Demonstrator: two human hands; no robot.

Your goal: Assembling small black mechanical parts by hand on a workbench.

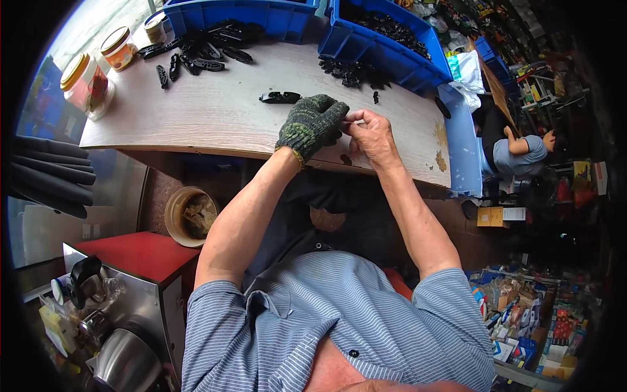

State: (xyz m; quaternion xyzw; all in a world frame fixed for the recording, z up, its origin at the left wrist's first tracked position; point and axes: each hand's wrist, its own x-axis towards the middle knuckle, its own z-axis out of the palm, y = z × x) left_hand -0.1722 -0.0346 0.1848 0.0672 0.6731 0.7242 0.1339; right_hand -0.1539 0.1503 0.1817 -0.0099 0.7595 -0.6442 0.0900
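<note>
Something small and pale (353,120) is pinched between the two hands at the near edge of the wooden surface (222,114), too tiny to tell what kind of piece it is. Left hand (312,123), in a dark green knit glove, curls its fingers (334,112) together toward that piece, meeting the bare right hand (373,136), whose fingers (363,117) are closed on it at the tips. Just beyond the gloved hand a single black plastic part (279,97) lies flat on the surface. Farther back, a loose scatter of similar black parts (196,55) spreads in front of a blue bin (261,16), and another heap of black parts (353,72) sits against a second blue bin (392,46) to the right. Jars with yellow lids (85,81) stand at the far left corner. A seated person (516,153) is off to the right, well apart.
</note>
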